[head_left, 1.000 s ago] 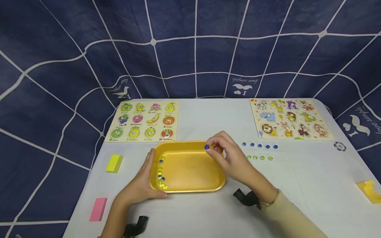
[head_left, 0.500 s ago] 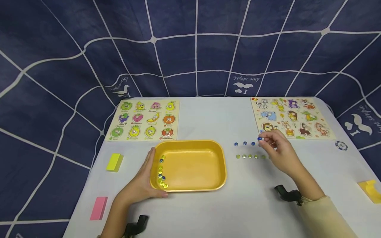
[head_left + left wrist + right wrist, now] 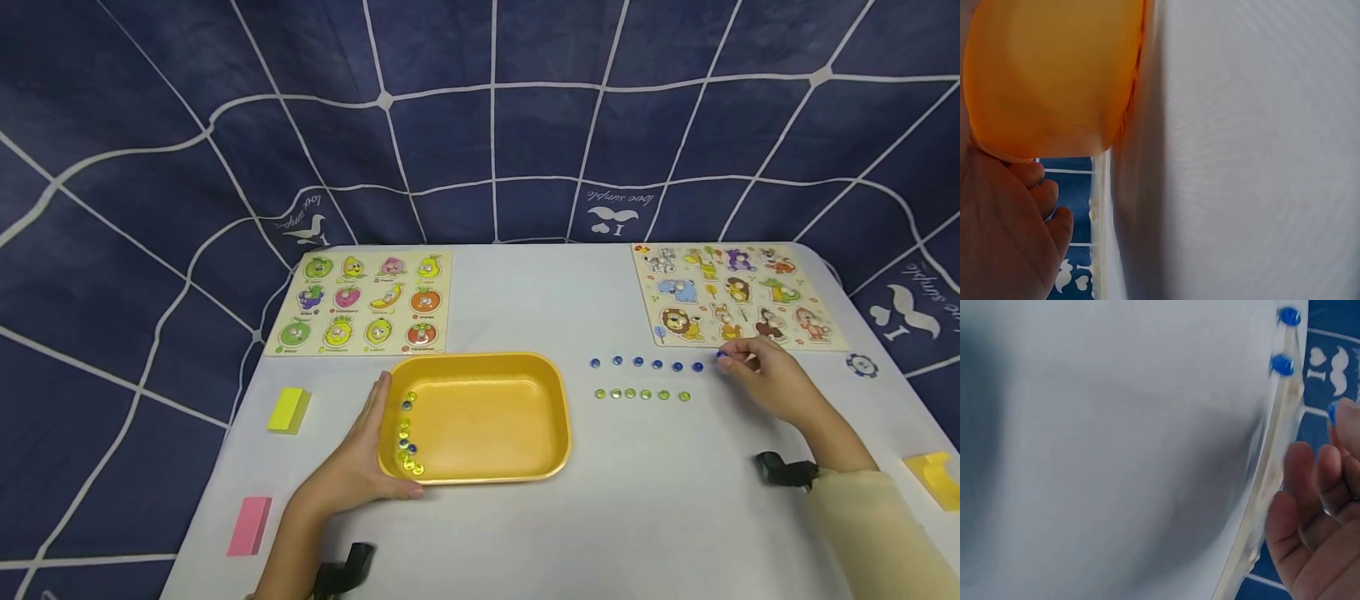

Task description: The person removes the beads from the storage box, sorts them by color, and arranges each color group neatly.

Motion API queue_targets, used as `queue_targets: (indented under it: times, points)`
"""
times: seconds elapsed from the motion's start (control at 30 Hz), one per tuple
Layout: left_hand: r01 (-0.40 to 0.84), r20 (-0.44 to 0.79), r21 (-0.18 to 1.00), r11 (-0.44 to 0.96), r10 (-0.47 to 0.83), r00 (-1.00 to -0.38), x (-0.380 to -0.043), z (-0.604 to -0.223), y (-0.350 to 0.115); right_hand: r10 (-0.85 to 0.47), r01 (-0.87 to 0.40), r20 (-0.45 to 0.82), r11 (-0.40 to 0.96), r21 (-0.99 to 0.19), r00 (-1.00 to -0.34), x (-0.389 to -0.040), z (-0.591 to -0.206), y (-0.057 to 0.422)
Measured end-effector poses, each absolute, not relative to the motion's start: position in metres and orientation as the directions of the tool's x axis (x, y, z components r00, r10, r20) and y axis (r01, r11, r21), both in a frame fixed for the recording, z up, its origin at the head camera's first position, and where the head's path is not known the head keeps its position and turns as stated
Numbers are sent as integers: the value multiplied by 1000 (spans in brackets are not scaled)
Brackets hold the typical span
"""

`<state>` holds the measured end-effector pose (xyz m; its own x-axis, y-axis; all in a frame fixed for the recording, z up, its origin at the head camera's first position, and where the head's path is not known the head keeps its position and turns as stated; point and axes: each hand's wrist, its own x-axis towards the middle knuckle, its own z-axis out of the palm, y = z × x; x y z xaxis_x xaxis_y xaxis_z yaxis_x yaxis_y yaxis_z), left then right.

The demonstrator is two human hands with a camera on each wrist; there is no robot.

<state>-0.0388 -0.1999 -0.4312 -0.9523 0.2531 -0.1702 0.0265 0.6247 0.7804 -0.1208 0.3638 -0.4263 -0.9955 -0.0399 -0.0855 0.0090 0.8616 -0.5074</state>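
Observation:
My left hand grips the left end of a yellow tray, thumb along its front edge and fingers along its side. Small yellow-green and blue beads lie along the tray's left side. Between thumb and fingertips, my right hand pinches a blue bead, just past the right end of a row of blue beads. Nearer to me runs a row of yellow-green beads. In the right wrist view, the held bead shows partly behind the thumb.
A fruit puzzle board lies at the back left, an animal puzzle board at the back right. A yellow block and a pink block are at the left. At the right are a patterned chip and a notched yellow block.
My right hand has carried a blue bead from over the tray to the right, past the row's end. My left hand has stayed on the tray.

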Motion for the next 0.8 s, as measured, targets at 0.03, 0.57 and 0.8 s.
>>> queue_targets:
  times: [0.03, 0.57, 0.8]
  points:
    - [28, -169, 779, 626, 253, -953, -39, -431, -200, -40, 17, -103, 865, -501, -994, -122, -428, 366]
    - [30, -163, 777, 629, 248, -955, -39, -433, -200, -38, 49, -171, 880, -472, -984, -130, -441, 380]
    - [20, -176, 769, 639, 241, -954, -39, -433, -200, -23, 66, -189, 889, -453, -982, -132, -444, 381]
